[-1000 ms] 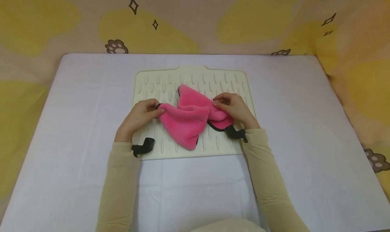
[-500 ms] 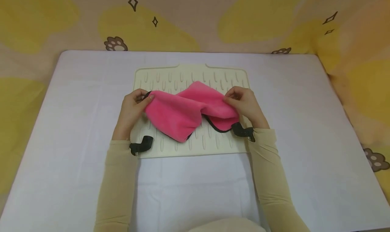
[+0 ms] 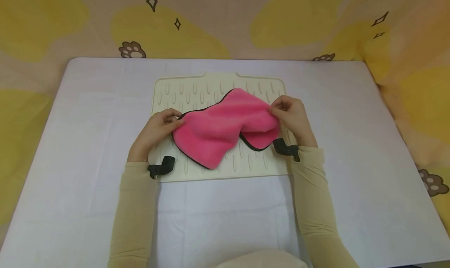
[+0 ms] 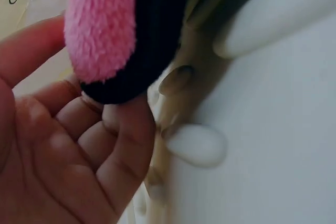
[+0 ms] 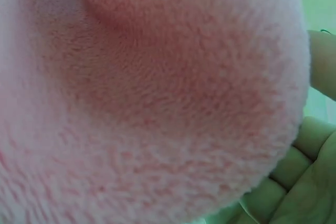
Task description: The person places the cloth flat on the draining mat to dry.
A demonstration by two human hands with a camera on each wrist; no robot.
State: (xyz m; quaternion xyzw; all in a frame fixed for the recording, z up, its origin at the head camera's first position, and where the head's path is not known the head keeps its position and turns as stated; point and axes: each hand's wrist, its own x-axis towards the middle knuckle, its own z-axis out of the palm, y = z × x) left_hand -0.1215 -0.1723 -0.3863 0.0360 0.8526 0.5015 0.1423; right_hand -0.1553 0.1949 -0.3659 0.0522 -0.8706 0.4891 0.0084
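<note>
A fluffy pink cloth [image 3: 218, 129] with a dark edging stretches between the two hands, over a cream ridged mat [image 3: 165, 92]. My left hand [image 3: 154, 129] pinches its left edge between thumb and fingers. Close up in the left wrist view, the cloth's dark-trimmed rounded corner [image 4: 100, 30] meets the fingers of the left hand [image 4: 79, 145]. At the opposite end, my right hand [image 3: 293, 113] pinches the upper right edge. Pink pile [image 5: 173, 98] fills most of the right wrist view and hides part of the right hand [image 5: 304, 182]. Loose folds sag in the middle and lower right.
The mat lies on a table with a white cover [image 3: 95, 143]. Black curved pieces stick out at the left wrist [image 3: 163, 166] and the right wrist [image 3: 285, 147]. A yellow patterned curtain [image 3: 225, 22] hangs behind and along the sides.
Both hands have moved apart and the cloth has spread wider and flatter. My right hand has moved up and right; the left rose, then came back down.
</note>
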